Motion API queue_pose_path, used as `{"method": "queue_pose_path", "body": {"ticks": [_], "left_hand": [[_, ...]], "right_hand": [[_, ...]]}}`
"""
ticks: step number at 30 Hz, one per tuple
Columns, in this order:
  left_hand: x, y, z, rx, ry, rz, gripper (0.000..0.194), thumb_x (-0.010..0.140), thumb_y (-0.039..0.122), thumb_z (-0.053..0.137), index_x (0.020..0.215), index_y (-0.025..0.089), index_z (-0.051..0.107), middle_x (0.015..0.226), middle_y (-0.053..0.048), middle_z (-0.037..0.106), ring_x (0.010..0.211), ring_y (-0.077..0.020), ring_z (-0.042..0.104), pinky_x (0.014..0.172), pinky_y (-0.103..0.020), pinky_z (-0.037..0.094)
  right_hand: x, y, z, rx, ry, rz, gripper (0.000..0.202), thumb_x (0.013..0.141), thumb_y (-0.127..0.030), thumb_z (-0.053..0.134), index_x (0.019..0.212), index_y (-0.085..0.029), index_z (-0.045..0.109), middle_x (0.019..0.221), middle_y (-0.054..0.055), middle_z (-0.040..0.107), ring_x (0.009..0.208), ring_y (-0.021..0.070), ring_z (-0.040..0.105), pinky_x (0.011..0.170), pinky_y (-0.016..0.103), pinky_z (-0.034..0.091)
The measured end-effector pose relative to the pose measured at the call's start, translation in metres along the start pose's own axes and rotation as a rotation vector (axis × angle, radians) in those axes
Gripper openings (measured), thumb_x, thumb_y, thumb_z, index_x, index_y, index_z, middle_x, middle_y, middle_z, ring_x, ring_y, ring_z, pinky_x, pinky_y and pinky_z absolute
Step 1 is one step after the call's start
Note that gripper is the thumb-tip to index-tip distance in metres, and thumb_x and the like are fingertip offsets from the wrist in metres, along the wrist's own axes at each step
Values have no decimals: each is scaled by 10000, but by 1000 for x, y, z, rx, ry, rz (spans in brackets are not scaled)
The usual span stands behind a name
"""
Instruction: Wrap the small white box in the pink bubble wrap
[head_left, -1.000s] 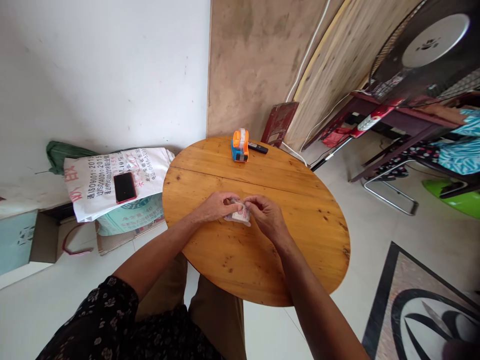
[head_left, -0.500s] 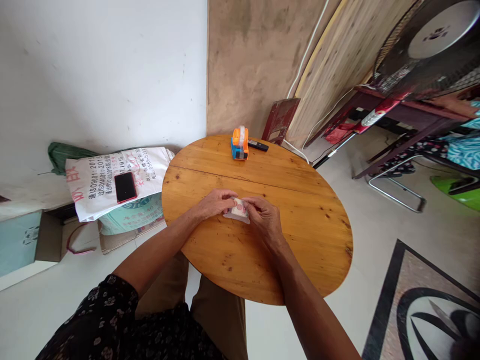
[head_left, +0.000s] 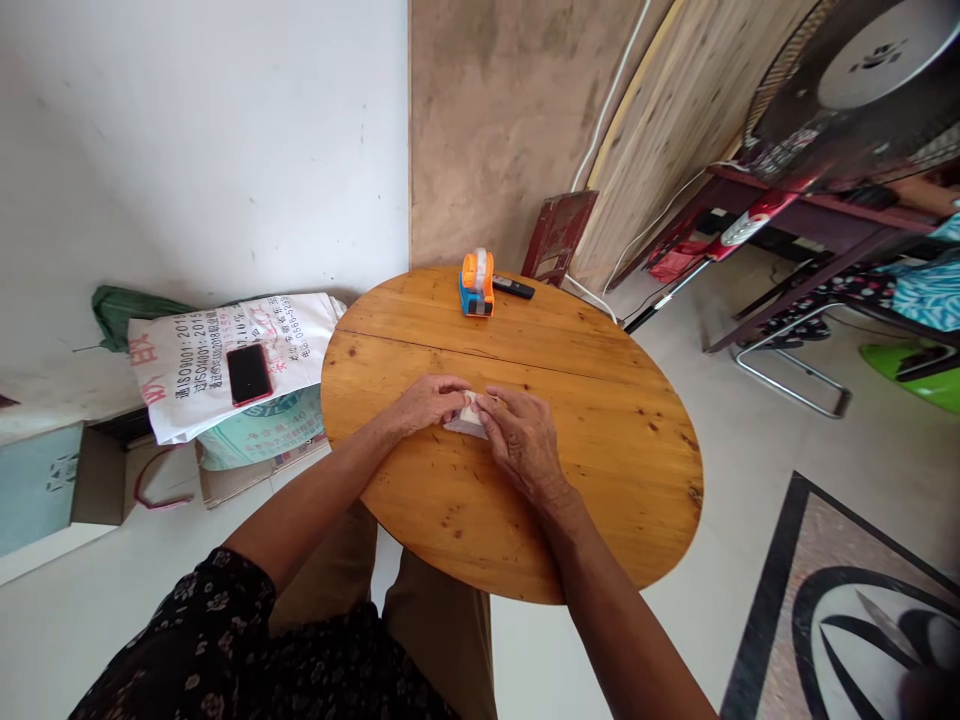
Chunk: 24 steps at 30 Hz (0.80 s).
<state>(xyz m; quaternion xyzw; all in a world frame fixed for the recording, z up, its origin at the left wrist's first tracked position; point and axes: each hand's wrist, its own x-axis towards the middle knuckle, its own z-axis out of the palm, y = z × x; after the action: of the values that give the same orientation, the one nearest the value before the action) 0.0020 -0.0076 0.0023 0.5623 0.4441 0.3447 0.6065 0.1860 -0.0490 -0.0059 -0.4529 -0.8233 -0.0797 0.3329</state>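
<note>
A small folded white packet with pink print [head_left: 468, 415] lies on the round wooden table [head_left: 600, 420], mostly covered by both hands. My left hand [head_left: 426, 401] presses its left edge with the fingertips. From the right, my right hand [head_left: 521, 439] lies flat over it, fingers meeting the left hand's. Only a sliver of the packet shows between them.
An orange and blue tape dispenser [head_left: 477, 284] and a dark remote [head_left: 514, 288] sit at the table's far edge. A red-cased phone [head_left: 249, 373] rests on printed sacks [head_left: 217, 350] to the left. A dark red chair [head_left: 558, 237] stands behind; a fan [head_left: 862, 80] and bench [head_left: 810, 230] are right.
Both hands have lowered and flattened onto the packet, the right hand sliding left over it so that less of it shows.
</note>
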Motion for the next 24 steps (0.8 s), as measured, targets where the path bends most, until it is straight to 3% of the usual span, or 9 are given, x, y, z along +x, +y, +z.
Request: {"method": "queue_pose_path", "body": {"ticks": [4, 8, 13, 15, 20, 24], "left_hand": [[-1, 1, 0, -20, 10, 8, 287, 807, 172, 580, 1070, 88, 658, 525, 80, 521, 438, -51, 425, 480, -200, 330], [-1, 0, 1, -10, 27, -3, 319, 819, 157, 592, 1124, 73, 633, 513, 84, 510, 432, -52, 418, 478, -200, 333], [4, -9, -1, -42, 24, 27, 407, 804, 135, 624, 1203, 62, 585, 600, 65, 554, 445, -47, 453, 478, -200, 358], [6, -13, -2, -56, 19, 54, 444, 794, 148, 646, 1226, 74, 574, 696, 35, 597, 460, -44, 476, 476, -203, 373], [7, -17, -6, -74, -20, 116, 507, 779, 196, 685, 1266, 118, 567, 920, -29, 642, 472, -22, 484, 482, -203, 398], [7, -19, -7, -76, -12, 180, 500, 775, 248, 698, 1247, 123, 589, 984, -62, 656, 512, -31, 506, 493, -195, 406]], "right_hand": [[0, 0, -3, 79, 45, 1, 192, 936, -288, 553, 1006, -277, 732, 1202, 93, 705, 1056, 254, 655, 936, 470, 463], [0, 14, -8, 327, 97, 214, 252, 918, -355, 574, 1124, -269, 692, 1314, 117, 631, 1215, 285, 588, 1022, 506, 441], [-3, 32, -1, 640, -198, 439, 765, 749, -533, 730, 1419, -271, 471, 1418, 150, 536, 1285, 340, 539, 1022, 541, 465], [-4, 31, 3, 697, -258, 434, 839, 721, -519, 760, 1450, -268, 426, 1386, 148, 557, 1268, 327, 554, 1039, 525, 460], [-2, 18, 2, 670, -254, 374, 707, 767, -383, 726, 1412, -256, 465, 1203, 103, 655, 1073, 271, 653, 981, 474, 501], [0, 14, -2, 569, -204, 354, 669, 763, -353, 722, 1388, -262, 501, 1226, 99, 663, 1136, 296, 625, 1034, 502, 458]]}}
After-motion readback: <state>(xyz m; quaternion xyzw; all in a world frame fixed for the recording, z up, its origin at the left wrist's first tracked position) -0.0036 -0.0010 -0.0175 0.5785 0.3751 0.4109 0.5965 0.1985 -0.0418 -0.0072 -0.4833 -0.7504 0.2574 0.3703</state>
